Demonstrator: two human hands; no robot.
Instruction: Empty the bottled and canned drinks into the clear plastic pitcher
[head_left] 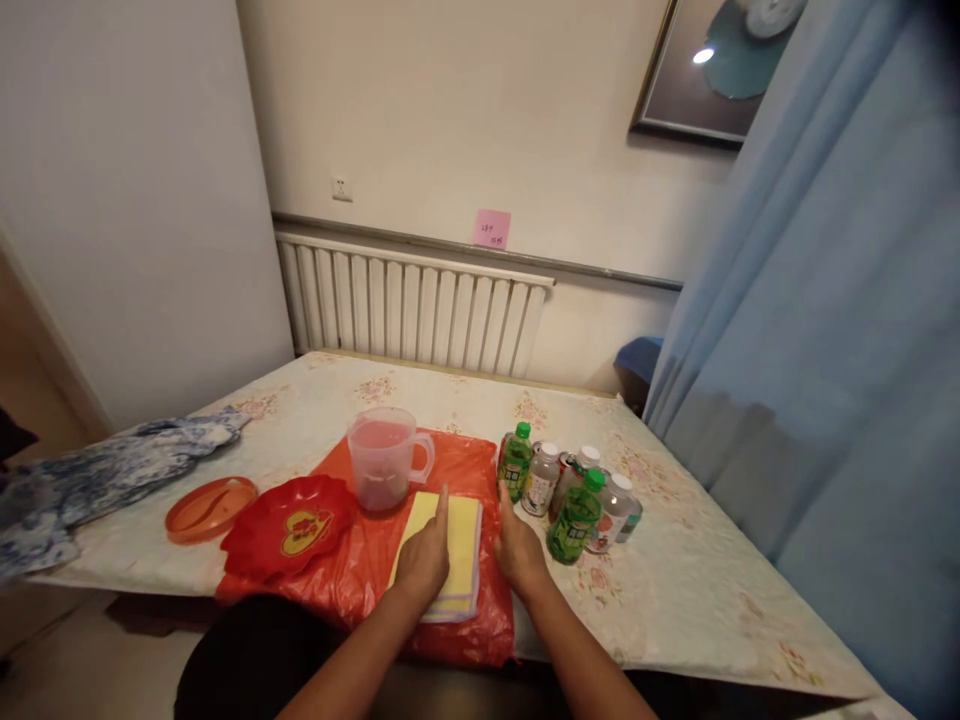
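The person's left hand (424, 562) lies flat on a folded yellow cloth (444, 545), palm down and forefinger stretched forward along its top; the fingers are extended and close round nothing, so the hand presses rather than grasps. The right hand (519, 550) rests just beside the cloth's right edge, on a crinkled red-orange plastic sheet (450, 470), with one finger pointing forward and the rest loosely curled; it, too, has hold of nothing, as far as the view shows.

The cloth lies squared up in a neat stack with a paler layer showing at its near edge, in the middle of the plastic sheet near the front edge of a table covered with a pale floral cloth (697, 560). Judged from this, the folding looks done or nearly so, with only a smoothing or flattening in hand; nothing else on the table appears handled.

Just beyond the cloth stands a clear plastic measuring jug with pinkish liquid (384, 458). Left of it sits a red scalloped plastic dish (289, 525), then an orange round lid (210, 507), then a crumpled blue-and-white patterned fabric (97, 475). Right of the hands stands a cluster of small drink bottles (570, 490), some green, some clear.
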